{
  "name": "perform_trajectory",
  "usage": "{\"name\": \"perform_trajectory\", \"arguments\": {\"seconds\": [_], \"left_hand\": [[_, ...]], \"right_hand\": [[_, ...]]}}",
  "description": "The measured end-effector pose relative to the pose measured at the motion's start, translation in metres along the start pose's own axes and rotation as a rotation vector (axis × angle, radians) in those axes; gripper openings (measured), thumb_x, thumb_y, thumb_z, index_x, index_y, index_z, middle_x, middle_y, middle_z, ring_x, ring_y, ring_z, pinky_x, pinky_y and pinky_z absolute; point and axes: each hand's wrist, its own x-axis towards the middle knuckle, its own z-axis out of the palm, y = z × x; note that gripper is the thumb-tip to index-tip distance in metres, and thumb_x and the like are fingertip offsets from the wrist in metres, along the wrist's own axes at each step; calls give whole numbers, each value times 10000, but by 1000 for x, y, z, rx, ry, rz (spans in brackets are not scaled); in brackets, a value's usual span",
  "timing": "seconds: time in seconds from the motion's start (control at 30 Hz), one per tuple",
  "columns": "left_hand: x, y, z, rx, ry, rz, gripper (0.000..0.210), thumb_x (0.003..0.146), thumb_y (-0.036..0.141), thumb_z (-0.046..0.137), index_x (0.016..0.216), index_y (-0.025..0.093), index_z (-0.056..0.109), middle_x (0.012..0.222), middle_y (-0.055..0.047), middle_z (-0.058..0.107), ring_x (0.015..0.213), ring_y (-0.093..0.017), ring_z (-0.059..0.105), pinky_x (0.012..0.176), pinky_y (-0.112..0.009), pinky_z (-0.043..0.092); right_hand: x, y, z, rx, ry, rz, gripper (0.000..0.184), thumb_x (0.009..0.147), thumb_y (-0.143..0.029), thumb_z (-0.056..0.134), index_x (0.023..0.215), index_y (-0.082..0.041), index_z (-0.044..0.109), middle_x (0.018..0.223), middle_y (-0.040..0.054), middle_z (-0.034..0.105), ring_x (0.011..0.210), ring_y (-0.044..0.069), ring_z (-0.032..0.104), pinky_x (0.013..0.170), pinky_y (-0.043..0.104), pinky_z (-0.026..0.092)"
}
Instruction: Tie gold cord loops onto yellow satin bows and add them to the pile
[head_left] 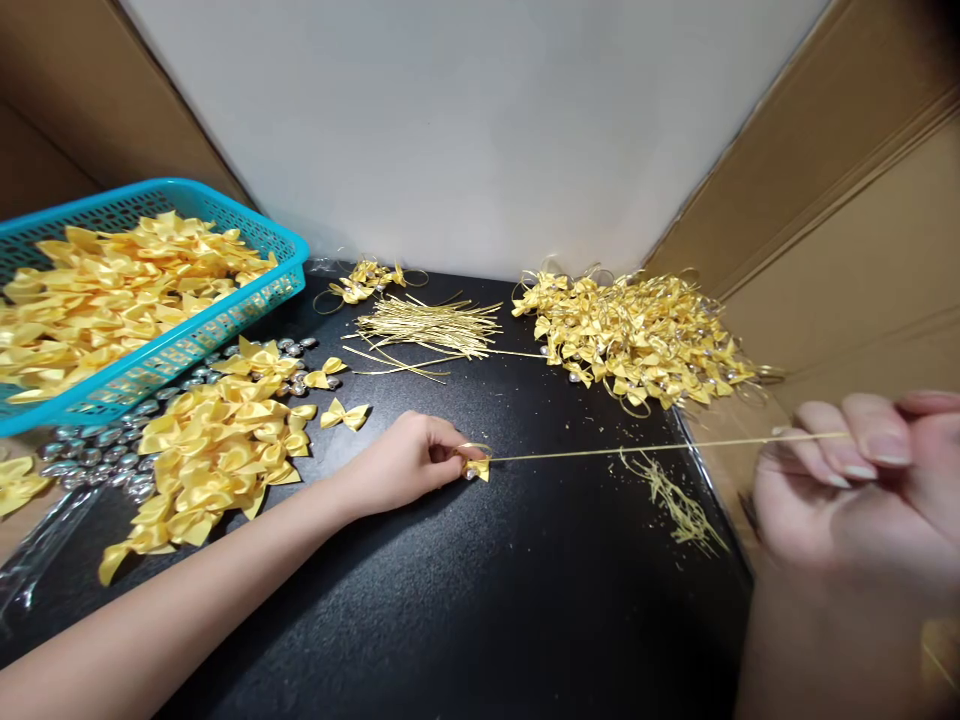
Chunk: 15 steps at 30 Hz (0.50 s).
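Near the middle of the black table, my left hand [420, 460] pinches a small yellow ribbon bow [481, 467] with a gold loop at its top. From that bow a thin gold cord [585, 454] runs taut to the right. My right hand [862, 480], raised beyond the table's right edge, has its fingers closed on the cord's far end. Left of my left hand lie a loose yellow bow [345, 414] and a heap of yellow bows [217, 440]. Cut gold cords [427, 325] lie in a bundle behind it.
A turquoise basket [289, 262] full of yellow bows stands at the left. Silvery beads [94, 450] lie beside it. Finished-looking bows with loops form a pile [637, 335] at the back right. Cord scraps [679, 505] lie near the right edge. A white wall [480, 130] rises behind.
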Motion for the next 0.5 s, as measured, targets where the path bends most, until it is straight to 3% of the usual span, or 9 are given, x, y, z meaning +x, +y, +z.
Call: {"name": "perform_trajectory", "arguments": {"seconds": [0.13, 0.33, 0.5], "left_hand": [[1, -3, -3, 14, -35, 50, 281, 861, 283, 548, 1004, 193, 772, 761, -42, 706, 617, -122, 584, 573, -193, 400], [0, -4, 3, 83, 19, 113, 266, 854, 279, 552, 961, 176, 773, 705, -38, 667, 586, -112, 543, 564, -191, 377], [-1, -4, 3, -206, -18, -68, 283, 842, 303, 537, 963, 128, 724, 646, -9, 617, 522, -95, 484, 498, -181, 369]], "right_hand": [[3, -3, -1, -7, -15, -14, 254, 511, -204, 904, 639, -204, 685, 442, -94, 325, 361, 18, 274, 270, 136, 147], [1, 0, 1, 4, 46, 0, 300, 456, -181, 912, 628, -171, 666, 455, -93, 385, 375, 17, 307, 289, 122, 266], [1, 2, 3, -6, 100, -2, 326, 410, -188, 917, 611, -176, 661, 462, -86, 396, 389, 29, 293, 297, 132, 279]]}}
